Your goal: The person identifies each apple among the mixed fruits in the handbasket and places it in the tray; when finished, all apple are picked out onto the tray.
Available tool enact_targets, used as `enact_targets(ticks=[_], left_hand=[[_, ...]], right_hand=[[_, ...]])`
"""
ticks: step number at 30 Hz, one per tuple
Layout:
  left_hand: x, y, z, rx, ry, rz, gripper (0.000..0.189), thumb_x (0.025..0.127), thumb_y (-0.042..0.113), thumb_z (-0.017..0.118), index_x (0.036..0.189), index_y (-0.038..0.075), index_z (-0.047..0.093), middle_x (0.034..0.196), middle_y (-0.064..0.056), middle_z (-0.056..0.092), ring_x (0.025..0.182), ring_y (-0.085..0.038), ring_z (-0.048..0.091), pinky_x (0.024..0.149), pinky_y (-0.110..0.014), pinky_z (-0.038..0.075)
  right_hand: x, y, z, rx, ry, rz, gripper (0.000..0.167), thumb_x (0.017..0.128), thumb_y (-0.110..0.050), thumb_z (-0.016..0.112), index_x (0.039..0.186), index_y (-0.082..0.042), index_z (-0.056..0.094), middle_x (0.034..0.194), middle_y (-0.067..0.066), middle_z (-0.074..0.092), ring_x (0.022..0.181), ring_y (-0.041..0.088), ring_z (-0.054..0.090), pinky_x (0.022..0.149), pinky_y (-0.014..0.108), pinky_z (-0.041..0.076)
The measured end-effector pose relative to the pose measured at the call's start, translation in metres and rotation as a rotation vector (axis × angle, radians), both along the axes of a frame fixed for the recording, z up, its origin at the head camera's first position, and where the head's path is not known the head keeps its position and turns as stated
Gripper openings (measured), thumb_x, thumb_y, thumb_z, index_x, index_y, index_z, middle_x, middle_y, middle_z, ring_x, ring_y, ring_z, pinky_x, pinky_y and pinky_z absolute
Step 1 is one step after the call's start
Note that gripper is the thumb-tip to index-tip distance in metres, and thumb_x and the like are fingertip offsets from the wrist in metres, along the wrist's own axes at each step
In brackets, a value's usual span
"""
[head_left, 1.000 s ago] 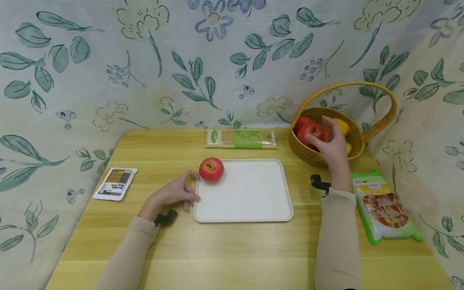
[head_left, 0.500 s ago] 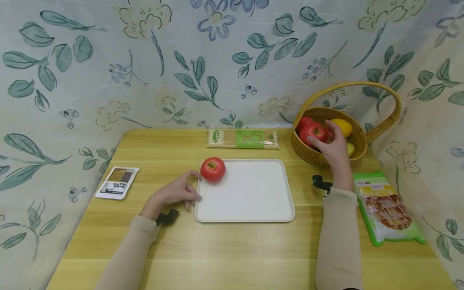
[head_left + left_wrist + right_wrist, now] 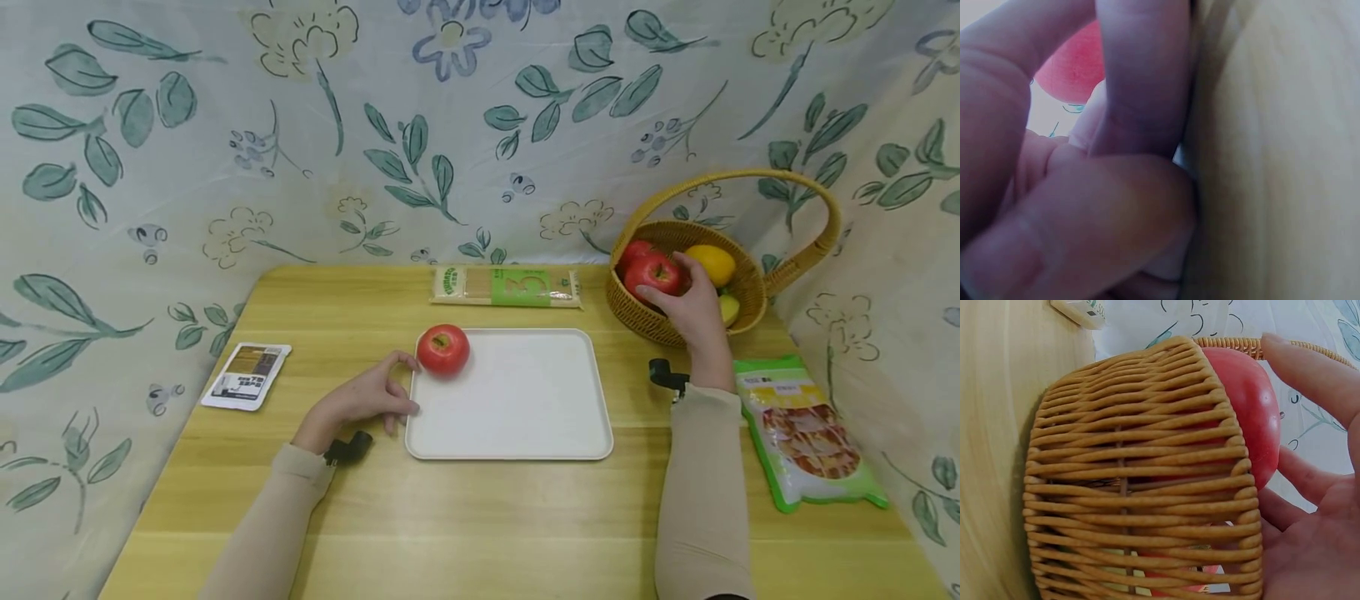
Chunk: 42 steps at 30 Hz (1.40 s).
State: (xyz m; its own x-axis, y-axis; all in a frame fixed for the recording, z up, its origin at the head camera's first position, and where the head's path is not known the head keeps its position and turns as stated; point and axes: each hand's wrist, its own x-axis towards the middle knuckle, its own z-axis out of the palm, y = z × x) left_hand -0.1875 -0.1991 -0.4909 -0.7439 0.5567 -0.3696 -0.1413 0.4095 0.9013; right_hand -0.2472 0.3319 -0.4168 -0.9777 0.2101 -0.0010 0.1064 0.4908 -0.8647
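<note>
In the head view my right hand reaches into the wicker basket, thumb and fingers curved around a red apple. From the right wrist, the apple bulges above the woven rim, the thumb at one side and fingers at the other. My left hand rests at the left edge of a white tray, its fingers loosely bent and thumb tip at the rim. Another red apple sits in the tray's far left corner.
Yellow fruit and another apple share the basket, whose tall handle arches over it. A noodle packet lies behind the tray. A white pouch is at the left, a green-edged food bag at the right.
My right hand has settled slightly lower around the apple in the basket. The left hand stays at the tray edge. The whole head view has drifted a little to the right.
</note>
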Motion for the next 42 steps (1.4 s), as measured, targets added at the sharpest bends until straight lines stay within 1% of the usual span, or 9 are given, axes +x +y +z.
enact_targets(ticks=[4,10,19,27,31,36,42], left_hand=[[0.0,0.0,0.001,0.002,-0.001,-0.001,0.072,0.093,0.016,0.082,0.146,0.013,0.033,0.076,-0.008,0.073,0.052,-0.017,0.066,0.053,-0.029,0.06],[0.001,0.0,0.001,0.002,0.004,-0.007,0.072,0.094,0.017,0.082,0.146,0.013,0.033,0.076,-0.007,0.073,0.052,-0.017,0.066,0.054,-0.029,0.06],[-0.001,-0.001,-0.001,0.007,0.016,-0.017,0.073,0.094,0.019,0.083,0.146,0.012,0.033,0.077,-0.007,0.074,0.053,-0.017,0.066,0.055,-0.03,0.06],[0.0,0.0,0.0,0.003,0.02,-0.017,0.073,0.094,0.019,0.083,0.146,0.012,0.033,0.076,-0.007,0.074,0.053,-0.017,0.067,0.055,-0.03,0.06],[0.001,0.0,0.0,0.005,0.015,-0.015,0.072,0.094,0.017,0.082,0.146,0.012,0.033,0.076,-0.007,0.074,0.053,-0.017,0.066,0.055,-0.029,0.06],[0.002,0.0,0.0,0.004,0.012,-0.015,0.072,0.094,0.017,0.082,0.146,0.012,0.033,0.076,-0.007,0.074,0.053,-0.016,0.066,0.055,-0.029,0.06],[0.001,-0.001,0.001,-0.003,0.022,-0.019,0.072,0.095,0.019,0.082,0.146,0.012,0.032,0.077,-0.007,0.074,0.053,-0.016,0.066,0.056,-0.029,0.06]], right_hand=[[-0.001,0.0,0.001,0.017,-0.015,0.004,0.1,0.097,-0.044,0.076,0.171,-0.017,0.015,0.178,0.017,0.017,0.158,0.045,0.028,0.13,0.063,0.027],[-0.001,-0.001,0.001,0.029,-0.025,-0.001,0.099,0.098,-0.042,0.076,0.171,-0.015,0.015,0.178,0.018,0.016,0.158,0.047,0.027,0.13,0.064,0.026],[0.0,-0.002,0.002,0.027,-0.02,-0.003,0.095,0.098,-0.041,0.075,0.17,-0.013,0.019,0.176,0.02,0.021,0.156,0.048,0.03,0.129,0.065,0.029],[0.001,-0.002,0.003,0.044,-0.019,-0.005,0.092,0.1,-0.041,0.073,0.17,-0.012,0.021,0.175,0.021,0.023,0.156,0.047,0.032,0.129,0.064,0.03],[0.002,-0.002,0.002,0.05,-0.022,-0.021,0.09,0.101,-0.04,0.072,0.17,-0.013,0.022,0.176,0.02,0.023,0.157,0.046,0.032,0.129,0.063,0.03],[0.004,-0.004,0.002,0.03,-0.008,-0.044,0.089,0.1,-0.039,0.075,0.169,-0.016,0.024,0.175,0.016,0.027,0.157,0.04,0.035,0.129,0.058,0.033],[0.009,-0.005,0.009,-0.019,0.021,-0.059,0.089,0.098,-0.037,0.078,0.169,-0.02,0.027,0.175,0.011,0.03,0.156,0.035,0.038,0.129,0.05,0.036]])
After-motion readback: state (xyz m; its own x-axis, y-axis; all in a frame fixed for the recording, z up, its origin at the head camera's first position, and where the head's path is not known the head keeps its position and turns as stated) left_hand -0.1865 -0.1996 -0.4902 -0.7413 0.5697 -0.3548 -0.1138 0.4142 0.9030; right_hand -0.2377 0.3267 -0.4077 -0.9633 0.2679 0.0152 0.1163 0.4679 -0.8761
